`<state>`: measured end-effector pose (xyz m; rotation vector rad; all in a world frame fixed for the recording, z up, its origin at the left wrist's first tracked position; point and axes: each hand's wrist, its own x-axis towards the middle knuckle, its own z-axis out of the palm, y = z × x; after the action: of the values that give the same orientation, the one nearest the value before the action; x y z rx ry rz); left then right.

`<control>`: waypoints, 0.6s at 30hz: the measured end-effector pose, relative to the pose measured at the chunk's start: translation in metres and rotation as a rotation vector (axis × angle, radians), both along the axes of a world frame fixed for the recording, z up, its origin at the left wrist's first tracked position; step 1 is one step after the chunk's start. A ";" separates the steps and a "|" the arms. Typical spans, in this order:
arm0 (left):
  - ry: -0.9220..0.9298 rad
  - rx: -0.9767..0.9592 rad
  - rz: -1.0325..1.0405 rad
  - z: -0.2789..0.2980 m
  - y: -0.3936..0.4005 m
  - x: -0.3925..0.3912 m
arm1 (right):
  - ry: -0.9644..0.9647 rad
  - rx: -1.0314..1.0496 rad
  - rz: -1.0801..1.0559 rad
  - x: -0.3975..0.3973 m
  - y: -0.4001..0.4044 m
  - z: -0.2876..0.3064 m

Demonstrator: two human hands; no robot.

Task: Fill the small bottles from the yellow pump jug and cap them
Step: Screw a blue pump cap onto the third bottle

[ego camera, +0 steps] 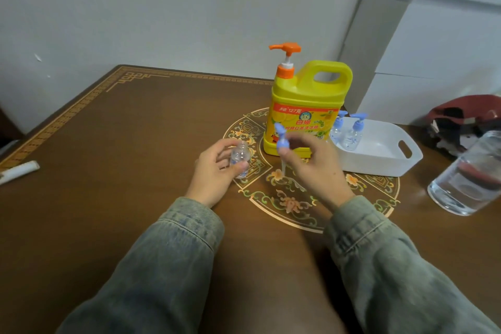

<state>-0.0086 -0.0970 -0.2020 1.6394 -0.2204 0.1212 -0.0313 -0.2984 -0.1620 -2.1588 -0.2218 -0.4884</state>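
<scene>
The yellow pump jug [306,114] with an orange pump head stands upright at the middle of the table. My left hand [217,171] grips a small clear bottle [240,157] with its neck uncovered, just left of the jug's base. My right hand [311,168] pinches a blue pump cap [280,138] whose thin tube hangs down, held in front of the jug and apart from the bottle. Two more small bottles with blue pump caps [351,133] stand in a white tray [406,160] to the right of the jug.
A clear glass jar [469,173] stands near the right edge. A dark red cloth heap [466,119] lies behind it. A white flat object [19,171] rests at the left table edge. Walls close off the back.
</scene>
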 end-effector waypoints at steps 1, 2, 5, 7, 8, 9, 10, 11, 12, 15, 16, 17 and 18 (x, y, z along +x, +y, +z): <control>0.010 -0.010 -0.012 0.000 -0.001 -0.001 | 0.010 0.225 0.030 0.000 0.002 0.008; 0.019 -0.018 -0.024 0.000 -0.003 -0.001 | 0.009 0.402 0.060 0.000 0.004 0.014; 0.034 -0.014 -0.063 -0.001 -0.008 -0.004 | -0.029 0.628 0.098 0.000 0.008 0.025; 0.054 -0.016 -0.092 -0.002 -0.011 -0.004 | -0.055 0.624 0.103 -0.001 0.011 0.027; 0.063 -0.015 -0.104 -0.003 -0.012 -0.004 | -0.065 0.602 0.102 -0.001 0.012 0.026; 0.066 -0.013 -0.113 -0.004 -0.013 -0.004 | -0.076 0.575 0.098 -0.001 0.012 0.025; 0.066 -0.010 -0.121 -0.004 -0.013 -0.004 | -0.088 0.543 0.090 -0.001 0.013 0.025; 0.066 -0.008 -0.126 -0.005 -0.014 -0.004 | -0.099 0.503 0.073 -0.001 0.014 0.023; 0.067 -0.009 -0.129 -0.005 -0.015 -0.003 | -0.106 0.465 0.057 -0.001 0.014 0.022; 0.053 -0.008 -0.136 -0.004 -0.015 -0.004 | -0.101 0.384 0.026 -0.001 0.014 0.017; 0.050 -0.008 -0.138 -0.003 -0.016 -0.004 | -0.094 0.368 0.020 -0.001 0.014 0.015; 0.047 -0.004 -0.137 -0.003 -0.016 -0.004 | -0.087 0.346 0.012 0.000 0.015 0.013; 0.045 0.001 -0.134 -0.004 -0.016 -0.004 | -0.078 0.323 0.007 0.000 0.015 0.010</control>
<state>-0.0121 -0.1127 -0.2056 1.6220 -0.2952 -0.0175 -0.0309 -0.2838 -0.1521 -1.8261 -0.1804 -0.5645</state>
